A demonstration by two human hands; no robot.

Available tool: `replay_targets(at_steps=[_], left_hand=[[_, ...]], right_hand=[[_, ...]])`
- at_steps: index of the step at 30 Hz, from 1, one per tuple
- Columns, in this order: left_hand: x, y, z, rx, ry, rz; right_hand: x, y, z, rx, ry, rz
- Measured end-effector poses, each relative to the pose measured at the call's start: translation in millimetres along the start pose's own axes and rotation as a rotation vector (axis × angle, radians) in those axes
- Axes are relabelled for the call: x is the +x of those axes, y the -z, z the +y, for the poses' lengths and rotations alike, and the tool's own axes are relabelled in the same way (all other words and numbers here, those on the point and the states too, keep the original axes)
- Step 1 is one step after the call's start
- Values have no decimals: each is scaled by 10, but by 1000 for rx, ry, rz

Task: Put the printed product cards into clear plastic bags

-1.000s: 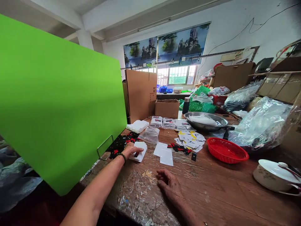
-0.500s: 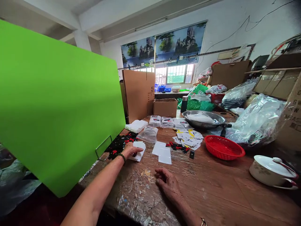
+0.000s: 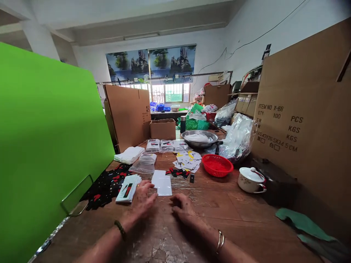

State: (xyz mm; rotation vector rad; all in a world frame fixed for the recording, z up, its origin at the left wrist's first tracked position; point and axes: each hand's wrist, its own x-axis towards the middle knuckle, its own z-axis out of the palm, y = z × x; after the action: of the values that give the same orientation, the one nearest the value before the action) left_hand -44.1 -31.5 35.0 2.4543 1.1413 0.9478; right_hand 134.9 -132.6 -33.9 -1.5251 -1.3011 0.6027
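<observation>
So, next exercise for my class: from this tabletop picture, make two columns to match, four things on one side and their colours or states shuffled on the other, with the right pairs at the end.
Things
1. stack of white cards
2. basket
3. pot
4. metal bowl

Colours or states
A. covered by a lid
B. has a white bundle lying in it
C. has a black-and-red piece on top
D. red all over

Right pairs: 1-C, 2-D, 3-A, 4-B
</observation>
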Motion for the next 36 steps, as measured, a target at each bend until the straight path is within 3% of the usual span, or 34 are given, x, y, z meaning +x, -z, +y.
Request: replay_targets(at_steps=[2,6,12,16,19,22,30,36], left_hand=[[-1,-222,115,-35,-58,-75],[212,-591,282,-13,-166,-127],[610,-941,476,-1,-183,-203],[509,-998,528,-101,-292,-191],[301,-1010,467,-184,-376,-109],[128,-1049,344,-212,-352,-57],[46,-1146,107,-279,-168,-109],[82,-1142,117,-317,-141,-71]], right_hand=[[136,279,130,-219,30,89],[482,715,377,-544,-55,207],[1183,933,509,-768,4,188],[1730,851,510,-820,-8,172],[2053,722,536,-835,-74,184],[2257,631,566,-861,-175,197],[2530,831,602,-877,-282,99],[2484,1024,608,-841,-219,171]])
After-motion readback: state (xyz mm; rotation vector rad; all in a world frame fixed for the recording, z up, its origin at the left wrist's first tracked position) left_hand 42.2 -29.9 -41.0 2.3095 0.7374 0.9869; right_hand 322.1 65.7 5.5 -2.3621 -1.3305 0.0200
